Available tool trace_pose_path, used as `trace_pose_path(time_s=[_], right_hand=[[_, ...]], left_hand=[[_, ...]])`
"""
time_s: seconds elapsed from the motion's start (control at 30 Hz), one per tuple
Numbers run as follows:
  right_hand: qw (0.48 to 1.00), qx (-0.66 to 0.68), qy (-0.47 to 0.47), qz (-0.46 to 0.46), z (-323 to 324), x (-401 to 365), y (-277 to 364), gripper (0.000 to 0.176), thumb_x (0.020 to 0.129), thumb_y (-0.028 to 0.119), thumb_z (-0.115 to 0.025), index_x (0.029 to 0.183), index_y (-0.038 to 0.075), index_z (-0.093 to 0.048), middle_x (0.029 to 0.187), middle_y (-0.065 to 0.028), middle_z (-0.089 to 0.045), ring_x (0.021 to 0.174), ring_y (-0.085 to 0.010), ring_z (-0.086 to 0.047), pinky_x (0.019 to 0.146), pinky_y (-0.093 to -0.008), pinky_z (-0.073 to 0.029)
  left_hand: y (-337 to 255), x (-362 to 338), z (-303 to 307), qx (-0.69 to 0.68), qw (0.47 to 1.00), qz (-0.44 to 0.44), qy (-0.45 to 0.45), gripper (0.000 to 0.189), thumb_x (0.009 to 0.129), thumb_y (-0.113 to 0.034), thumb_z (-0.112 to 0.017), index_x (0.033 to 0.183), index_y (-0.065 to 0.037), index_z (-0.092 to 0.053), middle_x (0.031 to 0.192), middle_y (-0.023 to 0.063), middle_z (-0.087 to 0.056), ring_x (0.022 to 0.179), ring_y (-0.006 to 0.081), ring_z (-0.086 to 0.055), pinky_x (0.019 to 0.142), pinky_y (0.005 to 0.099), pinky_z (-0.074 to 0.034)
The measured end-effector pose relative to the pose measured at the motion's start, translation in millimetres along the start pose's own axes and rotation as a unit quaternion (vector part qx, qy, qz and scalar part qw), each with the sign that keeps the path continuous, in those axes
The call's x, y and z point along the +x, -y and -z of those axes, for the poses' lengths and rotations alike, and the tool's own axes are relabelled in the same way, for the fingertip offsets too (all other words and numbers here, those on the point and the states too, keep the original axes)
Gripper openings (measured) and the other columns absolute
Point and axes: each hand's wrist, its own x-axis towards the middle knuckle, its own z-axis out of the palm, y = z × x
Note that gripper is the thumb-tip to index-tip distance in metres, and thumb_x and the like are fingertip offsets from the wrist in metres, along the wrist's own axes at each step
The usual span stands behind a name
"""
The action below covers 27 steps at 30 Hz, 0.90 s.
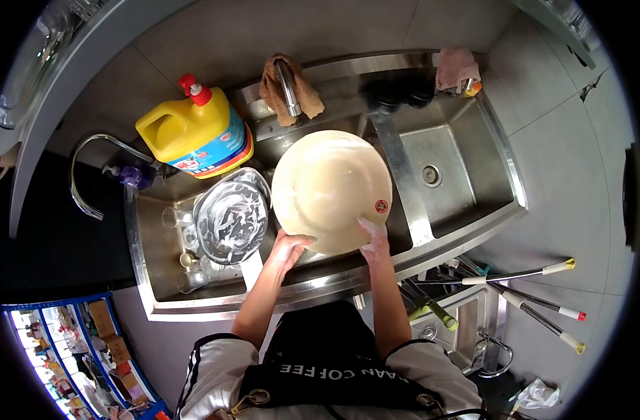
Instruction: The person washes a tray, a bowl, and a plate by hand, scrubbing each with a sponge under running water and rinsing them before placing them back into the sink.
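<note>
A large round cream plate (332,185) with a small dark and red round mark near its right edge is held over the middle of the sink. My left hand (290,248) grips its lower left rim, the thumb on the near face. At the lower right rim, my right hand (374,238) is closed on the same plate, with white suds on the fingers. To the left, a dark round dish (231,222) covered in white foam rests in the left basin. The plate hides much of the middle basin.
A yellow detergent jug (194,133) with a red pump stands behind the left basin. A faucet (289,91) with a brown cloth rises at the back. Glasses (190,280) lie in the left basin (146,259). Long-handled tools (530,308) stick out at lower right, near a small sink (460,315).
</note>
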Motion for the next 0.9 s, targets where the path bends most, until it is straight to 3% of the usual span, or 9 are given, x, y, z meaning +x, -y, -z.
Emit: trace_pose_path(time_s=[0.2,0.43,0.5,0.63,0.7,0.73,0.8,0.83,0.9], right_hand=[[0.997,-0.057,0.043,-0.033,15.1,17.8,36.0,0.038,0.064,-0.002,-0.062,0.101,0.003,-0.051,0.090,-0.0069,-0.057,0.081,-0.0186,-0.056,0.070,-0.0319,-0.046],[0.976,-0.165,0.100,-0.099,-8.4,35.2,70.9,0.046,0.060,-0.003,-0.063,0.105,-0.001,-0.050,0.094,-0.0107,-0.058,0.083,-0.0200,-0.057,0.072,-0.0304,-0.047],[0.962,-0.219,0.104,-0.123,-20.9,42.8,76.5,0.043,0.060,-0.002,-0.064,0.102,-0.002,-0.052,0.092,-0.0117,-0.058,0.083,-0.0202,-0.058,0.071,-0.0292,-0.047],[0.953,-0.262,0.085,-0.124,-14.7,67.2,75.7,0.035,0.062,0.001,-0.064,0.096,-0.002,-0.055,0.087,-0.0117,-0.060,0.081,-0.0181,-0.058,0.068,-0.0279,-0.047],[0.924,-0.292,0.193,0.152,-23.2,52.7,72.0,0.029,0.068,0.007,-0.062,0.096,0.001,-0.056,0.091,-0.0090,-0.059,0.078,-0.0166,-0.058,0.065,-0.0251,-0.047],[0.925,-0.291,0.190,0.151,-29.7,52.8,71.9,0.029,0.068,0.007,-0.062,0.096,0.001,-0.056,0.091,-0.0090,-0.059,0.078,-0.0166,-0.058,0.065,-0.0251,-0.047],[0.958,-0.280,-0.055,0.002,-44.3,60.1,72.5,0.022,0.069,0.006,-0.061,0.089,-0.002,-0.057,0.082,-0.0069,-0.060,0.080,-0.0149,-0.057,0.067,-0.0210,-0.044],[0.958,-0.282,-0.055,0.001,-44.1,57.2,69.1,0.022,0.069,0.006,-0.061,0.089,-0.002,-0.057,0.082,-0.0069,-0.060,0.080,-0.0149,-0.057,0.067,-0.0210,-0.044],[0.905,-0.372,-0.063,0.197,-39.4,44.2,59.1,0.022,0.074,0.007,-0.056,0.094,-0.001,-0.054,0.093,-0.0097,-0.058,0.087,-0.0165,-0.055,0.068,-0.0213,-0.044]], left_hand=[[-61.0,30.6,7.9,0.082,0.984,0.057,0.147,0.044,0.067,-0.004,-0.054,0.109,0.006,-0.044,0.100,0.0148,-0.055,0.096,0.0220,-0.053,0.086,0.0325,-0.039],[-124.2,72.7,-32.9,0.298,0.935,0.113,0.153,0.037,0.068,-0.006,-0.059,0.101,0.008,-0.051,0.096,0.0160,-0.057,0.088,0.0200,-0.057,0.081,0.0290,-0.045],[-133.5,81.2,-26.5,0.323,0.909,0.226,0.136,0.033,0.067,-0.005,-0.060,0.096,0.009,-0.054,0.092,0.0156,-0.059,0.082,0.0201,-0.059,0.076,0.0299,-0.047],[-98.6,67.9,8.0,0.318,0.930,0.179,0.051,0.034,0.064,-0.004,-0.062,0.094,0.009,-0.055,0.090,0.0161,-0.060,0.081,0.0196,-0.059,0.076,0.0292,-0.047],[-76.8,51.4,17.1,0.260,0.957,0.127,0.019,0.037,0.061,0.001,-0.061,0.096,0.010,-0.053,0.088,0.0167,-0.059,0.077,0.0222,-0.060,0.074,0.0315,-0.048],[-68.6,39.9,12.0,0.239,0.966,0.097,-0.006,0.037,0.061,0.003,-0.060,0.096,0.009,-0.052,0.087,0.0169,-0.059,0.075,0.0234,-0.060,0.072,0.0332,-0.049],[-60.1,21.2,3.0,0.210,0.976,0.045,-0.039,0.043,0.058,0.007,-0.060,0.101,0.008,-0.050,0.089,0.0173,-0.058,0.077,0.0243,-0.060,0.073,0.0336,-0.049],[-57.3,17.9,4.6,0.183,0.982,0.031,-0.035,0.047,0.057,0.010,-0.059,0.103,0.006,-0.048,0.091,0.0166,-0.058,0.079,0.0236,-0.059,0.073,0.0329,-0.049],[-52.3,9.3,5.5,0.177,0.983,0.004,-0.042,0.046,0.056,0.011,-0.059,0.101,0.006,-0.049,0.090,0.0162,-0.058,0.079,0.0235,-0.059,0.073,0.0325,-0.048]])
